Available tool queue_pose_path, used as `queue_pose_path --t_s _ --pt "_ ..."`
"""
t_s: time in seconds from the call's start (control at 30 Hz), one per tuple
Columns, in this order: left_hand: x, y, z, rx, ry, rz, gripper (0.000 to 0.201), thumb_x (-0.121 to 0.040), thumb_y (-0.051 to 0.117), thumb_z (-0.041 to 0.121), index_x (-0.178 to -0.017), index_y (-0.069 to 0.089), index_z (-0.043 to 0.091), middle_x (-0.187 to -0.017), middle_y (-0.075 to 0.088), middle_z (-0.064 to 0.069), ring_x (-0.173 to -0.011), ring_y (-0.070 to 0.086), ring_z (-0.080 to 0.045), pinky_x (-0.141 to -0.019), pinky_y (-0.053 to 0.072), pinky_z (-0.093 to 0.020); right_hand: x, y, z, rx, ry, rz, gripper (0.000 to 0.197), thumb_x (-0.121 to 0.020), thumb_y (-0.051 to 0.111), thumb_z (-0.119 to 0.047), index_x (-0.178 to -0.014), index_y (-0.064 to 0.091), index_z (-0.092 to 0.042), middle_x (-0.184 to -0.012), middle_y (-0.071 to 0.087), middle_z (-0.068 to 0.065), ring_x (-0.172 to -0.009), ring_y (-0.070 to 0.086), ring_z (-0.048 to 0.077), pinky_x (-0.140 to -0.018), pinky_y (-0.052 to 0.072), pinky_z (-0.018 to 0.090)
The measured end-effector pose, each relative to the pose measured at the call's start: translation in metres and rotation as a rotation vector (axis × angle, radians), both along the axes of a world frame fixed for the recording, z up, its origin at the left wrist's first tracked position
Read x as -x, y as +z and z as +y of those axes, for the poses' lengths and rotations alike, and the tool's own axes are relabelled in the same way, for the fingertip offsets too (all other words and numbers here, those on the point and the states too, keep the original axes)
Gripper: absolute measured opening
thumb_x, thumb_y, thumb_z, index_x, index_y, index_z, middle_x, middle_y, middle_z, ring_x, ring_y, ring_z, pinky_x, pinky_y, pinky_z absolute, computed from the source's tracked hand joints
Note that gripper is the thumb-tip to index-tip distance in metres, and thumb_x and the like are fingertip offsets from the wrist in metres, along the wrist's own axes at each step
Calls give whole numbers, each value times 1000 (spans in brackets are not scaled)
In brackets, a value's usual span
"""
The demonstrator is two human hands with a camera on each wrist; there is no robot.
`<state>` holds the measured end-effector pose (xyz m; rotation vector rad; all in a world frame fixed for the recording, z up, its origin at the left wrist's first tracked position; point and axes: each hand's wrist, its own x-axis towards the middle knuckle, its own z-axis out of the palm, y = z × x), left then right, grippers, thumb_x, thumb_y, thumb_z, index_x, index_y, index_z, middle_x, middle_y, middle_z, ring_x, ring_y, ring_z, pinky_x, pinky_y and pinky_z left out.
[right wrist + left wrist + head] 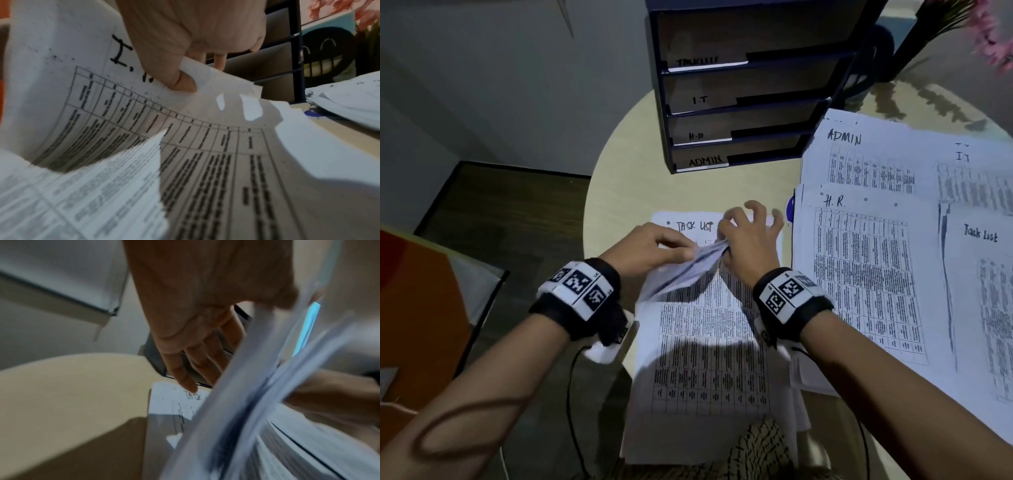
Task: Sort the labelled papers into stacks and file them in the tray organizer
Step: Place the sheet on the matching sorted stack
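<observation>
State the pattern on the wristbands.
Black-and-white square code markers on both wristbands, clearest in the head view.

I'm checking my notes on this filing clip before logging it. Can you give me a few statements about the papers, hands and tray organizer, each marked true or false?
1. Both the left hand and the right hand grip the lifted sheet. True.
2. The lifted sheet is labelled ADMIN. False: the right wrist view shows "I." on it.
3. The tray organizer has its ADMIN slot lowest. True.
4. The H.R. stack lies left of the hands. False: it lies to their right.
</observation>
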<state>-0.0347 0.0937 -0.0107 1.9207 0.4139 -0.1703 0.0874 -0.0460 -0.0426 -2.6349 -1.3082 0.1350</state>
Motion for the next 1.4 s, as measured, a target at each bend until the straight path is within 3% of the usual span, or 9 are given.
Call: queue_pose_path --t_s 0.07,0.17,0.37,0.57,0.8,1.07,1.17,1.27,1.4 --pt "18 -7 0 319 84 3 76 -43 68 76 -104 66 31 -105 69 16 -90 65 6 -83 50 -16 -4 6 3 -7 -139 117 24 -81 53 -12 -103 60 -15 -114 61 3 -129 32 26 -110 8 53" --pt "39 -28 -5 604 269 105 60 -44 84 50 -99 69 29 -109 71 -2 -97 69 -19 -84 55 -40 -10 9 5 -182 -388 362 30 -79 43 -20 -105 58 -17 -106 61 8 -118 42 26 -108 19 45" --pt "26 -13 -34 214 653 -13 4 -85 64 20 -85 60 18 -80 63 -1 -82 59 -24 -71 45 -27 -11 24 -15 -530 -585 536 49 -87 50 -4 -134 38 -11 -141 39 9 -129 35 24 -109 29 39" --pt "7 76 -12 221 712 -468 21 -82 67 14 -100 57 9 -93 65 -2 -89 62 -18 -74 51 -24 -10 94 -35 -918 -506 910 27 -86 33 14 -81 47 -9 -75 48 -5 -50 44 -8 -47 35 1" --pt "1 152 -14 193 641 -956 36 -79 65 8 -112 51 2 -90 73 15 -92 67 -2 -83 51 -19 -13 163 -36 -1316 -230 574 26 -88 45 5 -90 44 -21 -85 54 -9 -79 51 3 -76 45 15" --pt "0 120 -30 178 526 -672 63 -43 88 47 -96 69 18 -92 74 11 -89 68 -4 -83 56 -25 -5 132 -57 -1172 -308 755 43 -83 34 16 -110 31 -17 -93 48 -15 -71 52 -20 -64 42 -1" --pt "-31 142 -43 76 468 -707 17 -76 72 16 -89 73 27 -88 74 15 -87 69 -2 -88 55 -27 -17 139 -65 -1175 -367 786 33 -91 38 4 -121 31 -7 -96 48 -14 -76 50 -12 -70 45 7" --pt "-68 171 -53 171 476 -866 35 -82 68 12 -117 63 13 -115 69 -7 -109 64 -23 -100 48 -43 -47 144 -81 -1138 -437 781 40 -89 51 -1 -127 38 -5 -109 52 -5 -98 52 9 -91 45 26" --pt "-133 188 -70 220 547 -921 37 -72 77 34 -103 68 16 -106 67 -6 -100 65 -19 -92 52 -40 -105 151 -128 -1055 -525 578 4 -86 55 -4 -87 59 -3 -75 58 18 -68 52 28 -65 45 38"
